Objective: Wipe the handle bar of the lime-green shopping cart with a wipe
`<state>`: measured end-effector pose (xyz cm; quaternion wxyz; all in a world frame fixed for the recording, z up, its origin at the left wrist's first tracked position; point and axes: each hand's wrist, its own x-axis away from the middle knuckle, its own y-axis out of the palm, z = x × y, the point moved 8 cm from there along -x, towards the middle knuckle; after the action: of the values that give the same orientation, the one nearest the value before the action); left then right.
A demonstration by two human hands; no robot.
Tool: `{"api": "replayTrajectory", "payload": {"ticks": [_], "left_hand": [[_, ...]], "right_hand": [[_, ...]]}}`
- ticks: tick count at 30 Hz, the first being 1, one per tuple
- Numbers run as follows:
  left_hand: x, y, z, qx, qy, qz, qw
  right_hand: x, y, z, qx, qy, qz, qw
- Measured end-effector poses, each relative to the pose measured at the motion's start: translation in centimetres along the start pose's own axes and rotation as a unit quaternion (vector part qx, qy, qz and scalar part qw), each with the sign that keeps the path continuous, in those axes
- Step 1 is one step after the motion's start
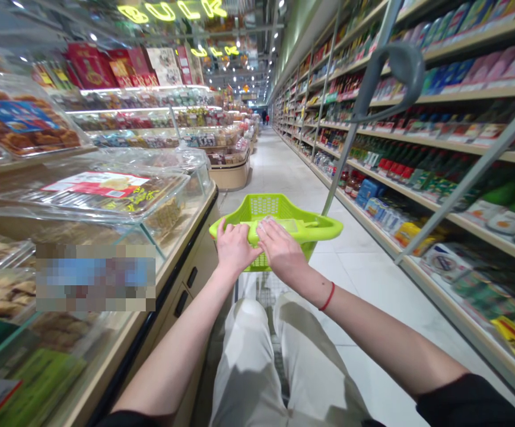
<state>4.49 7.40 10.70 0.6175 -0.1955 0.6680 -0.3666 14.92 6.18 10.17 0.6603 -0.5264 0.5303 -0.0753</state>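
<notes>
The lime-green plastic mesh shopping basket (pixel 284 209) stands in the aisle. On the basket's near rim the left hand (pixel 235 249) has its grip clamped. Just beside it the right hand (pixel 282 252) lies flat, fingers apart, grip unclosed.

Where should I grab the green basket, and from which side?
Its near rim, from above on the near side: that edge of the green basket lies broad and level, and the left hand and right hand rest on it.
</notes>
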Motion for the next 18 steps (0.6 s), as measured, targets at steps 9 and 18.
{"api": "replayTrajectory", "payload": {"ticks": [9, 18], "left_hand": [[0.0, -0.1, 0.1, -0.004, 0.007, 0.008, 1.000], [0.0, -0.7, 0.3, -0.006, -0.007, 0.021, 1.000]], "right_hand": [[-6.4, 0.5, 0.3, 0.050, 0.047, -0.115, 0.991], [-2.1, 0.2, -1.5, 0.049, 0.054, -0.022, 0.997]]}}
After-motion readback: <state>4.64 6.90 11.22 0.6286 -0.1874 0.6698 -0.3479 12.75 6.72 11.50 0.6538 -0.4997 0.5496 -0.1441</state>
